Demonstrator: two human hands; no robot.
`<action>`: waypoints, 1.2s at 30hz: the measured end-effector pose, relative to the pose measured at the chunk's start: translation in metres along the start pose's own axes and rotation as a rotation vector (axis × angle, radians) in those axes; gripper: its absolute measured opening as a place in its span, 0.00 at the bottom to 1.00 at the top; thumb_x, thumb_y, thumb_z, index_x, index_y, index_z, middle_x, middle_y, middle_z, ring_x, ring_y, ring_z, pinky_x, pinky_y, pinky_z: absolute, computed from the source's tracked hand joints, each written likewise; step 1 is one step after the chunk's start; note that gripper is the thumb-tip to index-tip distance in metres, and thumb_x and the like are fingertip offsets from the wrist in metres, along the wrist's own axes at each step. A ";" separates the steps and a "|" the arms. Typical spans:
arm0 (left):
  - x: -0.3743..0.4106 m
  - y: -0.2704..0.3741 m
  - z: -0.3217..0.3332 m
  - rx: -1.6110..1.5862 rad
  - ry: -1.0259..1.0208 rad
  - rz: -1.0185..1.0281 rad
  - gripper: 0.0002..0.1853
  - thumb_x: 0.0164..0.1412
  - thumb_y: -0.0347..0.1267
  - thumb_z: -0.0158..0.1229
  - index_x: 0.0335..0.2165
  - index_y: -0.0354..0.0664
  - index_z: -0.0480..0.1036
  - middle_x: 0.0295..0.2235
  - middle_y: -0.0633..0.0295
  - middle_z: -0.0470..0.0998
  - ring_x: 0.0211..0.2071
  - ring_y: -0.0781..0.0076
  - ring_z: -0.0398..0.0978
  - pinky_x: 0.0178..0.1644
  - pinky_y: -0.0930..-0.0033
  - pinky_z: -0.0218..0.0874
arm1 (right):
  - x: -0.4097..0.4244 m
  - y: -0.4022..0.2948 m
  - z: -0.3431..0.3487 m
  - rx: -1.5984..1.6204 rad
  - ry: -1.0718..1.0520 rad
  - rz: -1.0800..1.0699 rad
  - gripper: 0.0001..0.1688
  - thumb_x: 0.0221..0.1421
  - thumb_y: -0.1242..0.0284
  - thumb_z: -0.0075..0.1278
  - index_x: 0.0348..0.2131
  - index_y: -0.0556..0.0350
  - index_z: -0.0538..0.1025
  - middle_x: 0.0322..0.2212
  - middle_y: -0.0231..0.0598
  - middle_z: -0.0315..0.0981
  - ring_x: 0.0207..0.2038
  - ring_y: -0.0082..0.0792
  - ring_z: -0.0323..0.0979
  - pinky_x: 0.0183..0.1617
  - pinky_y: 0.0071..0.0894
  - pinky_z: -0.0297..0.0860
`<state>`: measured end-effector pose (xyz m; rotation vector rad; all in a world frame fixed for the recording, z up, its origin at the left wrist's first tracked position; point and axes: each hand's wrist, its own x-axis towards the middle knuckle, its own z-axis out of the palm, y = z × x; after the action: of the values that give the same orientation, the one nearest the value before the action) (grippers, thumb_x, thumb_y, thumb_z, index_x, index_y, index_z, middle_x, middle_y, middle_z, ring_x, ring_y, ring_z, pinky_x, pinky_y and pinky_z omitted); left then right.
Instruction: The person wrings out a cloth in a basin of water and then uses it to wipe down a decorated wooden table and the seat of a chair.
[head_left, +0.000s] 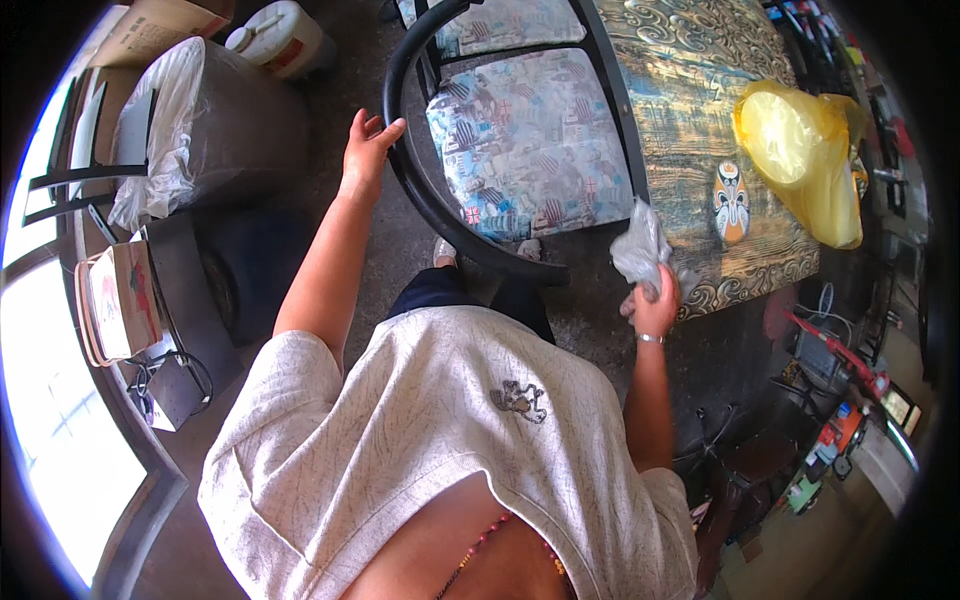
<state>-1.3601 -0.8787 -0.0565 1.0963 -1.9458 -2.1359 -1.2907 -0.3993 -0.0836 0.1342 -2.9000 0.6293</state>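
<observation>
My left hand (366, 156) has its fingers spread, with the thumb tip overlapping a thick curved black rail (401, 169). Whether it presses on the rail cannot be told. The rail arcs around a chair seat (536, 146) covered in pale printed fabric. One end of the rail lies in front of my legs. In my right hand (657, 304) is a crumpled light-grey cloth or plastic piece (639, 244), blurred and bunched between the fingers. This hand is beside the near left corner of a table (675, 135) with a wood-grain and scroll pattern.
A yellow plastic bag (799, 161) lies on the table near a printed mask motif (730, 201). Beyond the near seat is a second printed cushion (510, 26). To the left stand a plastic-covered dark container (240, 124) and a white jug (281, 37). Tools (840, 352) clutter the right side.
</observation>
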 end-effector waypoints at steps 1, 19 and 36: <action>0.003 -0.003 0.000 0.017 -0.012 0.011 0.51 0.42 0.38 0.65 0.57 0.38 0.41 0.55 0.50 0.53 0.54 0.60 0.55 0.56 0.64 0.47 | -0.013 -0.005 -0.003 0.142 0.023 0.139 0.30 0.37 0.76 0.52 0.46 0.56 0.66 0.40 0.43 0.67 0.42 0.40 0.65 0.48 0.36 0.60; 0.034 -0.021 0.015 -0.200 -0.146 -0.116 0.45 0.44 0.27 0.54 0.57 0.53 0.39 0.48 0.52 0.60 0.42 0.57 0.66 0.42 0.55 0.62 | -0.026 -0.119 0.056 1.912 -0.353 1.159 0.10 0.44 0.71 0.49 0.30 0.54 0.73 0.27 0.33 0.73 0.30 0.30 0.71 0.36 0.29 0.68; -0.066 -0.054 0.071 -0.207 -0.111 -0.085 0.45 0.42 0.23 0.51 0.57 0.43 0.37 0.50 0.51 0.58 0.49 0.61 0.59 0.52 0.68 0.52 | -0.066 -0.043 0.035 1.607 0.191 1.097 0.07 0.39 0.69 0.50 0.23 0.51 0.72 0.21 0.28 0.67 0.26 0.26 0.67 0.32 0.24 0.64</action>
<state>-1.3255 -0.7753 -0.0773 1.0626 -1.6981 -2.4263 -1.2260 -0.4494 -0.1096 -1.2156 -1.3022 2.5931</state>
